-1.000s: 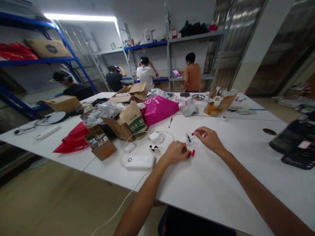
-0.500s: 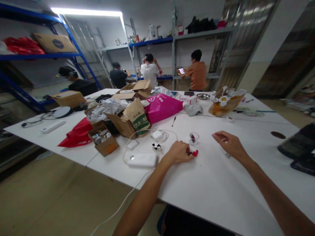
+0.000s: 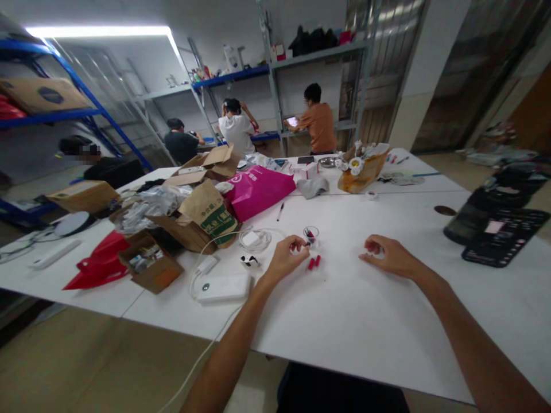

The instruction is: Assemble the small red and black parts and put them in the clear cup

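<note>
My left hand [image 3: 287, 258] is over the table with thumb and fingertips closed around a small dark piece [image 3: 307, 245], too small to name. Right beside those fingertips stands a small clear cup [image 3: 316, 232] with red and dark pieces inside. Two short red cylinders [image 3: 314, 263] lie side by side on the white table, just below the left fingertips. Off to the right, my right hand [image 3: 390, 256] hovers with fingers loosely curled, thumb apart from them, and nothing visible in the gap.
Left of my left hand lie a white power bank [image 3: 226, 288], a coiled white cable [image 3: 258, 240] and a black-and-white item [image 3: 249, 261]. Cardboard boxes and a magenta bag [image 3: 260, 189] crowd the far left. A phone [image 3: 503, 238] leans at right. Several people sit beyond the table.
My left hand has lifted off the red pieces, leaving two red cylinders exposed on the table. My right hand's fingers have curled more. The whole view has turned to the right.
</note>
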A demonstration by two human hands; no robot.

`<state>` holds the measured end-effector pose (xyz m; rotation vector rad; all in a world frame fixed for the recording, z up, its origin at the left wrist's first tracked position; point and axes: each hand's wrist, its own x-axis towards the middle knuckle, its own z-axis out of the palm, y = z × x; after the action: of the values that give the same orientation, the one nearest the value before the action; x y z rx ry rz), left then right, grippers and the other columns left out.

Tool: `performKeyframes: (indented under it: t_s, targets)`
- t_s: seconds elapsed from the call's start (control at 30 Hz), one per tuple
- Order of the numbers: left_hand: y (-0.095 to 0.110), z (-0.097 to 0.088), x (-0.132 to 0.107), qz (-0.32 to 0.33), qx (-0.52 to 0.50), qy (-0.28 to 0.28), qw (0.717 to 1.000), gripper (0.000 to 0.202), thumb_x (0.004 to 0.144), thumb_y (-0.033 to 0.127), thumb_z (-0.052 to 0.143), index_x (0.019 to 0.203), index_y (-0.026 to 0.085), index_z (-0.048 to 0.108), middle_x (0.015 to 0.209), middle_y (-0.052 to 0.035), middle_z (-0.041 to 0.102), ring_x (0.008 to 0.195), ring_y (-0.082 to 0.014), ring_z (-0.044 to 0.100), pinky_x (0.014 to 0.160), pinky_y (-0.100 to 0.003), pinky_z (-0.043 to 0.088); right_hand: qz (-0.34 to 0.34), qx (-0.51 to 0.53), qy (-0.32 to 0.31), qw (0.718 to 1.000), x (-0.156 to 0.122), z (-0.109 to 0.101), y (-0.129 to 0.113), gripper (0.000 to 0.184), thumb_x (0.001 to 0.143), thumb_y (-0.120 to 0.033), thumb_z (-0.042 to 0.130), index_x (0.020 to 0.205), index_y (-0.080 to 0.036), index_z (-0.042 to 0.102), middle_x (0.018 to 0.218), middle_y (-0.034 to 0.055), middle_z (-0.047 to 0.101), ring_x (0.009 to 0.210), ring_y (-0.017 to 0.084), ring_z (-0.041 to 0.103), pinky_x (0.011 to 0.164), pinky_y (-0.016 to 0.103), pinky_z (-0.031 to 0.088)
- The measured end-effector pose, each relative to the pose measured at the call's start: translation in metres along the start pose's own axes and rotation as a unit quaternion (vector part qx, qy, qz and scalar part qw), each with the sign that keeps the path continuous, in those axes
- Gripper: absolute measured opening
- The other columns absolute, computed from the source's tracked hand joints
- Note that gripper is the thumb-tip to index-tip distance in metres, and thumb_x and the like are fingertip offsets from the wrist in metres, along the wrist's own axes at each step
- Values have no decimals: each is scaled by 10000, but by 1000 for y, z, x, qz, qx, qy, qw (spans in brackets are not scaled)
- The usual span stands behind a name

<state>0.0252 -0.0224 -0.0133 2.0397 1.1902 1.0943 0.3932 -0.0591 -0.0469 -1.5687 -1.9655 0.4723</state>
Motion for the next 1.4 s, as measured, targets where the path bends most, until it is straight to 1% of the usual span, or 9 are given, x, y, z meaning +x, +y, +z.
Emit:
performKeyframes:
  t_s: [0.17,0.3,0.47,0.67,0.73,0.93,1.07,1.2,1.4]
  targets:
    - [5,2,2,-36,-158,7,987,264,921,429,717,901,166,720,797,-13,665,746,-141,548,702,-268,417,-14,-11,-21,1000,1,-2,-1,263,897,-469,668,917,-211,717,889,43,713,783,163,633,769,323,501]
    - [4,6,4,-63,-246,19,967,359,900,523,747,896,166,700,762,-7,635,707,-132,533,679,-264,429,-23,-6,-6,1000,1,-1,-8,230,904,-433,659,904,-214,728,888,45,717,779,163,630,776,327,497]
    - [2,6,7,-89,-320,36,942,346,925,495,688,806,175,629,724,12,557,666,-110,494,660,-254,432,-29,40,63,997,0,-2,-22,284,939,-492,671,921,-212,714,938,51,729,833,164,639,817,329,513]
    - [8,-1,9,-144,-459,53,875,346,835,463,819,873,144,690,908,-53,686,803,-131,602,693,-251,468,10,91,177,980,6,4,-22,438,959,-650,653,972,-214,690,932,50,722,839,176,662,796,337,530]
    - [11,-2,9,-150,-479,48,864,352,837,457,833,894,133,706,925,-69,713,822,-137,623,699,-251,467,24,117,205,971,7,7,-19,466,950,-675,663,1001,-213,677,945,51,726,846,176,677,813,339,547]
    - [14,-4,8,-145,-451,42,880,328,812,406,890,935,134,754,841,-35,702,761,-115,600,682,-239,437,30,184,235,954,9,13,-18,466,909,-653,746,1026,-207,677,996,63,747,890,184,717,884,358,593]
    - [14,-4,6,-138,-425,37,894,352,796,403,917,997,138,799,875,-44,736,745,-111,595,694,-248,443,11,168,222,960,8,17,-26,424,931,-615,743,1044,-208,703,1031,60,758,912,183,721,921,366,594]
    - [14,-3,4,-116,-377,26,919,393,808,436,915,1054,138,843,905,-69,773,736,-119,592,693,-256,456,-12,139,210,968,7,23,-36,380,964,-580,719,1057,-212,733,1044,54,760,892,170,708,882,343,584]
    - [21,0,-1,-109,-310,-24,944,457,838,508,883,1078,118,877,841,-86,781,709,-143,605,702,-278,492,-64,130,185,972,5,32,-52,313,1004,-517,686,1091,-225,759,1073,48,759,905,165,702,881,333,571]
